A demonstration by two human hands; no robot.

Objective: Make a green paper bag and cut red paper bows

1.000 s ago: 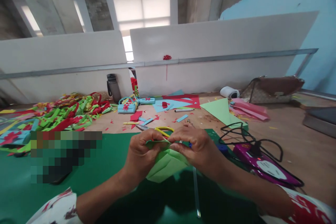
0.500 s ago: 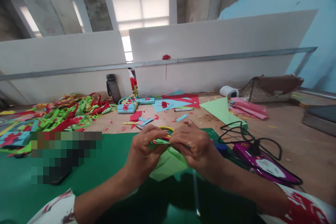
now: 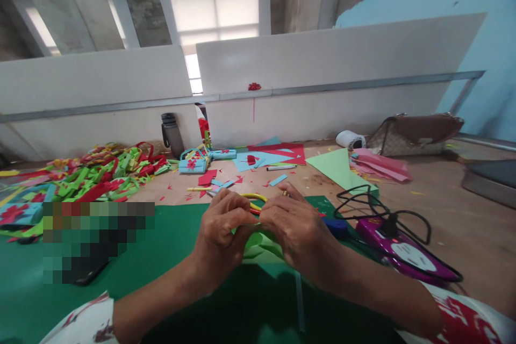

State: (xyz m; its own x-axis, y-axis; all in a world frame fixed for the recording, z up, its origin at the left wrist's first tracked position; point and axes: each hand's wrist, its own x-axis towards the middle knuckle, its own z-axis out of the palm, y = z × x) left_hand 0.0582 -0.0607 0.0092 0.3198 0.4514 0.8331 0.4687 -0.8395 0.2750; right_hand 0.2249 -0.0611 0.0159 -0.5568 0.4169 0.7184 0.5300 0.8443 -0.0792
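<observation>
My left hand (image 3: pixel 226 228) and my right hand (image 3: pixel 294 226) meet over a green mat (image 3: pixel 173 236), both closed on a folded sheet of light green paper (image 3: pixel 262 250). Fingertips and thumbs pinch its upper edge, and the rest of the sheet hangs below them, partly hidden. Just behind my fingers show the yellow and red handles of scissors (image 3: pixel 255 197), with the blades toward the left. A thin clear strip (image 3: pixel 299 301) lies on the mat below my right hand. A blue object (image 3: pixel 336 227) lies beside that hand.
A purple power strip (image 3: pixel 407 252) with a looped black cable lies at right. Paper scraps (image 3: pixel 97 172) are heaped at left, near a dark bottle (image 3: pixel 172 134). Small blue paper bags (image 3: pixel 193 165), green paper (image 3: pixel 332 167), pink paper (image 3: pixel 381 164) and a handbag (image 3: pixel 419 134) stand farther back.
The light green paper has tilted, so less of its lower part shows beneath my hands. Both hands keep their pinch at nearly the same place.
</observation>
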